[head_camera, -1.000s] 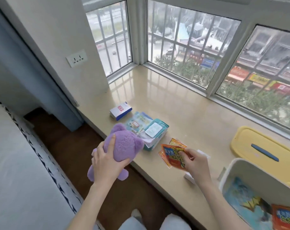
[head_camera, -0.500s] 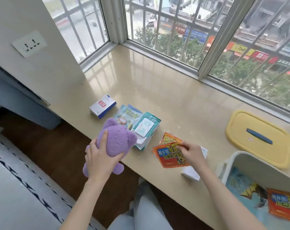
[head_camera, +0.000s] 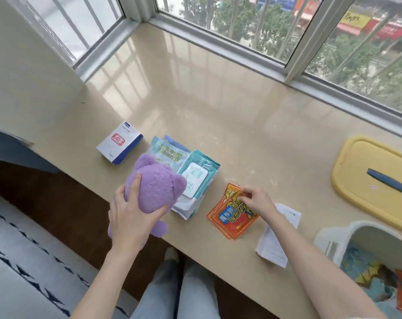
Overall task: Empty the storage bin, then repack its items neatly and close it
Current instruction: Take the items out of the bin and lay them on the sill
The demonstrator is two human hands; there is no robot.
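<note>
Under left hand (gripping): purple plush

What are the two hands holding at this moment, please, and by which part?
The left hand grips the purple plush toy round its body; the right hand pinches the top orange packet by its upper edge.
</note>
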